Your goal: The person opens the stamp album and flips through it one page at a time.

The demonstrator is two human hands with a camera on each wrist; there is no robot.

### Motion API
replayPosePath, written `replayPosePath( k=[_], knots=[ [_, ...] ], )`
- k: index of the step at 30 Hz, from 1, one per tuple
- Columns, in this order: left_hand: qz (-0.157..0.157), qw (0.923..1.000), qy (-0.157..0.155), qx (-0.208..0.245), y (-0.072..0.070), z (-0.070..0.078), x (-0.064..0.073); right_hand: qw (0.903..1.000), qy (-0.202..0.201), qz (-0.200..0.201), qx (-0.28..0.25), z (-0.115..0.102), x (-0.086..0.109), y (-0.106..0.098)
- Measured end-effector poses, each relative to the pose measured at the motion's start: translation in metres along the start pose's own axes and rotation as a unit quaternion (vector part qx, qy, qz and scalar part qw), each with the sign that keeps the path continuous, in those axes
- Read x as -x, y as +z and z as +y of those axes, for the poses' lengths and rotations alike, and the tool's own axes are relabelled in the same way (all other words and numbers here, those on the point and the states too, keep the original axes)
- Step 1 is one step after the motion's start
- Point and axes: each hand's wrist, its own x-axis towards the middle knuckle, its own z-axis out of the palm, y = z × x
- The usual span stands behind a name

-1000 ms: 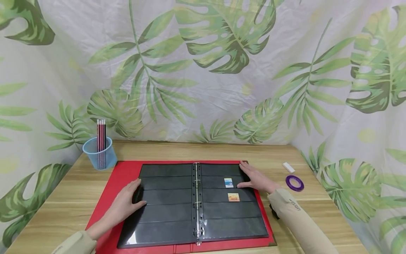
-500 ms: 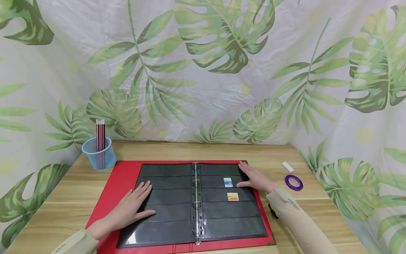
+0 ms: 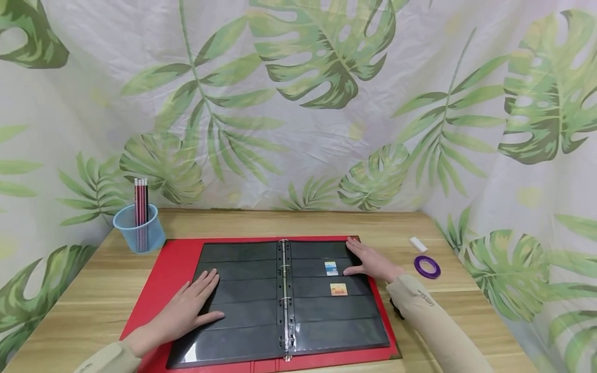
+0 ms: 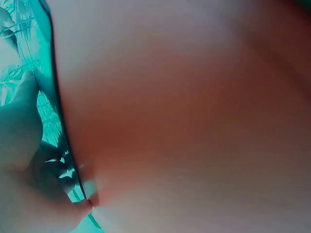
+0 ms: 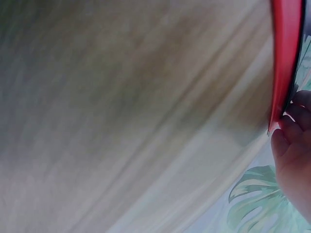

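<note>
A red ring binder (image 3: 160, 280) lies spread flat on the table, with black pocket pages on both sides of its metal rings (image 3: 286, 300). In the right page (image 3: 345, 334) sit two stamps, a blue and white one (image 3: 331, 268) and an orange one (image 3: 338, 289) below it. My left hand (image 3: 184, 305) rests on the outer edge of the left page (image 3: 242, 311), fingers straight and thumb spread. At the upper right corner of the binder lies my right hand (image 3: 374, 263), its fingers extended along the page edge and its thumb beside the blue stamp.
A light blue cup (image 3: 151, 230) holding several pencils (image 3: 141, 207) stands at the back left. On the right are a white eraser (image 3: 418, 244) and a purple ring-shaped roll of tape (image 3: 427, 267). Leaf-patterned cloth (image 3: 298, 155) hangs behind the wooden table (image 3: 224, 217).
My left hand has shifted a little inward and down and flattened over the left page's edge. The right hand keeps its place on the binder. The head view has turned slightly.
</note>
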Motion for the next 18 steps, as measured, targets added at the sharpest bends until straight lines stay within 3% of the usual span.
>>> replayPosePath(
  k=[11, 18],
  knots=[
    [0.003, 1.0, 0.001, 0.007, -0.0006, 0.0006, 0.0011, 1.0, -0.007, 0.003, 0.003, -0.0015, -0.0008, 0.0001],
    [0.006, 1.0, 0.003, 0.005, -0.0015, 0.0023, 0.0013, 0.999, -0.02, 0.04, 0.0, -0.0023, 0.0017, 0.001]
  ],
)
